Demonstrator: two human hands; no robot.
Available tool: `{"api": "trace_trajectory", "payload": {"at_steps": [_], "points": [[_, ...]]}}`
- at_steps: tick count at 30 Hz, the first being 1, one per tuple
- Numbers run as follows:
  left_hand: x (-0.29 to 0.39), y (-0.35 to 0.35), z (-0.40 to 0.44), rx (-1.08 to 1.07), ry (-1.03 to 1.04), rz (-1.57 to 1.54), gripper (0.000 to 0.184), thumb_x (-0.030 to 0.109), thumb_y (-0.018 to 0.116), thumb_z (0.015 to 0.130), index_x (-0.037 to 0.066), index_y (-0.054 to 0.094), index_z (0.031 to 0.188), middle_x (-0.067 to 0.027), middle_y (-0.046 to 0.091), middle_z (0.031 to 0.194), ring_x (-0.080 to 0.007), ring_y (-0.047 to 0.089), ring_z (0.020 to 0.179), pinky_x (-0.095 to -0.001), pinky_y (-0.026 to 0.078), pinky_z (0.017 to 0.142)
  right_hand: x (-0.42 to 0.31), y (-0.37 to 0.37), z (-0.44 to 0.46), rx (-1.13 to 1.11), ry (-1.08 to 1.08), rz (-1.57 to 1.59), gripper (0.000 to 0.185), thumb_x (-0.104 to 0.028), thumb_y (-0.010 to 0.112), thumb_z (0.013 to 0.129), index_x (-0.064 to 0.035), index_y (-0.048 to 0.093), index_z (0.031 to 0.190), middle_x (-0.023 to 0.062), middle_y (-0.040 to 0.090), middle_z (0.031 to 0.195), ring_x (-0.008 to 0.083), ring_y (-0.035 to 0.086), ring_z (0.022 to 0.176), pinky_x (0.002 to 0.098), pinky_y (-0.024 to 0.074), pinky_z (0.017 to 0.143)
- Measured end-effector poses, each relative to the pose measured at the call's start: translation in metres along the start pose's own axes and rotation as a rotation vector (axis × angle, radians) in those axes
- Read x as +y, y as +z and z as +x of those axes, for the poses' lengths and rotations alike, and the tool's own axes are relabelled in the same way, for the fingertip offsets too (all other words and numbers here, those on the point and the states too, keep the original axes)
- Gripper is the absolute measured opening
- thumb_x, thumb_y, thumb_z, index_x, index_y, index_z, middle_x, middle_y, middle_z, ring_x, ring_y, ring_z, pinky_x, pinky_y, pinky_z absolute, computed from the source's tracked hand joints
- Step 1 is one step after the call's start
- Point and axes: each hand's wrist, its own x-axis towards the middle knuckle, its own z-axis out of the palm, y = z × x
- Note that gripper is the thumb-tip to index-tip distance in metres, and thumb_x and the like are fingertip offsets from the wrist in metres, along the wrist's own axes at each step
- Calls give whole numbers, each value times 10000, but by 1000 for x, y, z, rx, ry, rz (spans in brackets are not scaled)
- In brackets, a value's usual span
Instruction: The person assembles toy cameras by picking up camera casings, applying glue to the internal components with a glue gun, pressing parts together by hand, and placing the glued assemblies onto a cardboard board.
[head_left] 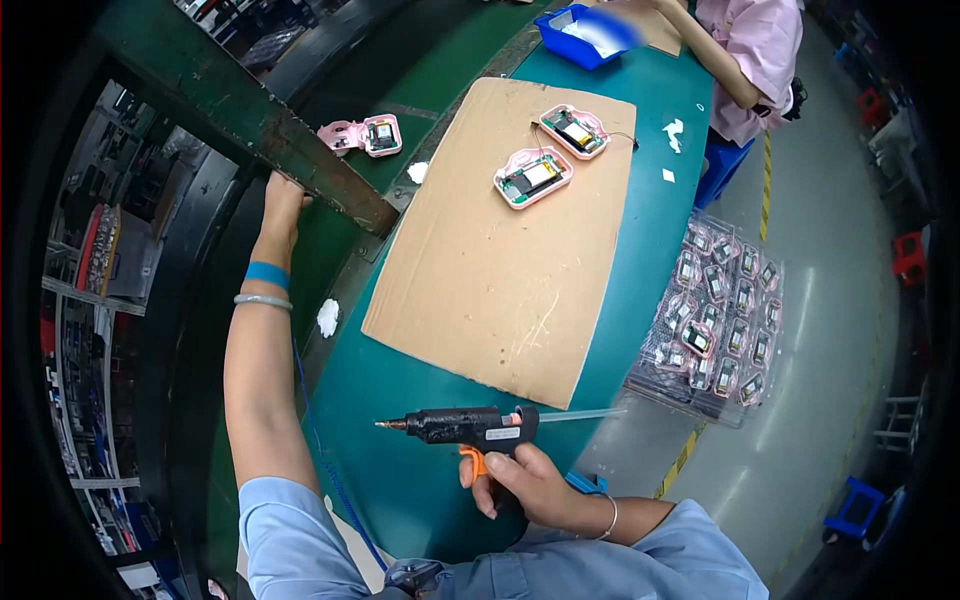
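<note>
The right hand (535, 487) gripped a black, orange-triggered plastic glue gun (458, 427) before the flat tan cardboard sheet (500, 285); left of the sheet, the part-hidden left hand's (284, 196) state I could not tell.

The left arm (262, 380) extends nearly straight toward the far left, the left hand (284, 196) partly hidden. The right forearm (640, 517) points left from the near right; the right hand (525, 482) grips, its fingers (483, 496) curled.

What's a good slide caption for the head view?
Right hand holding a black glue gun near a cardboard sheet bearing two open pink cases, left hand outstretched.
</note>
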Motion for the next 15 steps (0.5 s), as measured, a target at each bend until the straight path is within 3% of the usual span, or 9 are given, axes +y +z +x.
{"api": "trace_trajectory", "payload": {"at_steps": [8, 10, 13, 15], "points": [[27, 44, 39, 85, 37, -126, 429, 432, 496, 895, 72, 605, 1100, -44, 618, 965, -178, 536, 917, -317, 401, 815, -7, 1, 0, 32, 82, 106, 299, -249, 398, 1003, 27, 491, 1069, 87, 568, 909, 106, 498, 618, 227, 425, 521], [-1, 27, 72, -189, 54, 9, 415, 410, 514, 877, 79, 610, 1108, -36, 624, 972, -151, 535, 873, -271, 369, 752, -8, 0, -1, 25, 122, 150, 297, -258, 399, 1005, 15, 484, 1086, 71, 563, 895, 101, 493, 607, 221, 422, 522], [14, 37, 31, -203, 216, -119, 364, 363, 519, 861, 80, 602, 1074, -19, 609, 921, -122, 510, 774, -254, 333, 683, -4, -7, 0, -1, 160, 139, 304, -279, 404, 1002, 1, 482, 1091, 68, 561, 873, 93, 491, 598, 216, 415, 516], [6, 31, 30, -203, 206, -150, 348, 343, 525, 864, 76, 602, 1074, -23, 611, 917, -121, 514, 765, -250, 343, 669, -3, -6, 0, 32, 145, 136, 308, -285, 405, 1001, 0, 482, 1090, 69, 562, 868, 92, 490, 595, 215, 413, 513]]}}
